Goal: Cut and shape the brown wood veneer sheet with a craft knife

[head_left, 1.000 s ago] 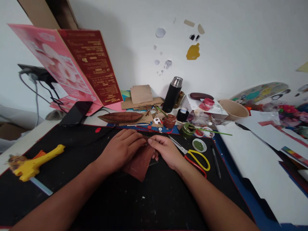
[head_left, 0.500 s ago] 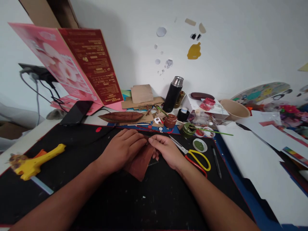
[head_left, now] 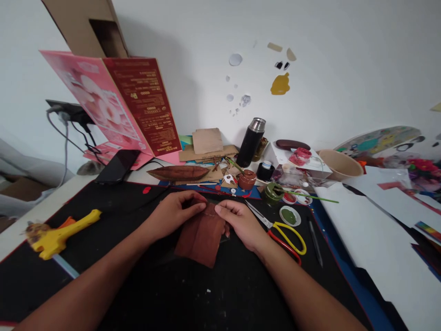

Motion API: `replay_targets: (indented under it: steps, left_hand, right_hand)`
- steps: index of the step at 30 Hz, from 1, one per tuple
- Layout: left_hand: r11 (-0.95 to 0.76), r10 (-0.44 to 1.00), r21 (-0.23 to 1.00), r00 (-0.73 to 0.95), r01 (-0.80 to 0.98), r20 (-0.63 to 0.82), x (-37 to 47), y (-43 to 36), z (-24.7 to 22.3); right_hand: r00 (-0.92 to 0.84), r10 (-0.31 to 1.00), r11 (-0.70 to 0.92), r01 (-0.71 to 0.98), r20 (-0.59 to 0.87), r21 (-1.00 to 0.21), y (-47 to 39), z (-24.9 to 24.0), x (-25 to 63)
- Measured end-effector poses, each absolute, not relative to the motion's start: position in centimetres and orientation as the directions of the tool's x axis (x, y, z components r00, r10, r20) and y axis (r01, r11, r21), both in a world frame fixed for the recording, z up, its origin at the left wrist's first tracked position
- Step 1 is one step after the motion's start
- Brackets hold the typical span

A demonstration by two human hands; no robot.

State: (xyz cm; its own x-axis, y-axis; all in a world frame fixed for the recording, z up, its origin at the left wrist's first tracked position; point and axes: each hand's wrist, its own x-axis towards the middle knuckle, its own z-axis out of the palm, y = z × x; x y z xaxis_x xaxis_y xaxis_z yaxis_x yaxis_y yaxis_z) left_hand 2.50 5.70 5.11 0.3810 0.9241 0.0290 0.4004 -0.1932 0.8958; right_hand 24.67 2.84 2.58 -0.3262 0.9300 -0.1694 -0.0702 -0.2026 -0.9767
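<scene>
A flat reddish-brown painted piece, with a crease down its length, is held over the black mat. My left hand pinches its upper left edge between thumb and fingers. At the upper right corner, my right hand grips it with the thumb on top and the fingers curled beneath. A pale line runs across the piece between both thumbs. Just right of my right hand lie scissors with one yellow and one red handle loop. What the piece is made of I cannot tell.
A yellow glue gun lies at left, near a phone. Behind are a brown boat-shaped piece, a black flask, a brown paint jar and a green paint jar. A pen lies right of the scissors.
My left hand has drawn back leftward off the brown piece, from lying over it to pinching its upper edge, so more of it shows. The camera view has shifted slightly.
</scene>
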Motion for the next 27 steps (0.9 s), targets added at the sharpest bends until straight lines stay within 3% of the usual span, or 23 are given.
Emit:
replay_targets:
  steps: [7,13,20,27]
  left_hand:
    - [0.074,0.952,0.989,0.286,0.128,-0.108,3.0,5.6,5.0]
    - [0.247,0.943,0.96,0.264,-0.135,-0.205,3.5,5.4,4.6]
    - [0.293,0.908,0.953,0.332,-0.071,-0.254,3.1,5.4,4.7]
    - [0.342,0.874,0.94,0.367,0.002,-0.319,2.9,5.5,5.2]
  right_hand:
    - [-0.294,0.942,-0.206,-0.125,-0.162,-0.971,2.8,2.7,24.5]
    - [-0.276,0.949,-0.198,-0.152,-0.151,-0.968,2.7,2.9,24.5]
    - [-0.28,0.943,-0.211,-0.09,-0.178,-0.973,2.7,3.1,25.2]
    - [-0.338,0.931,-0.105,0.109,-0.136,-0.989,2.7,3.6,25.4]
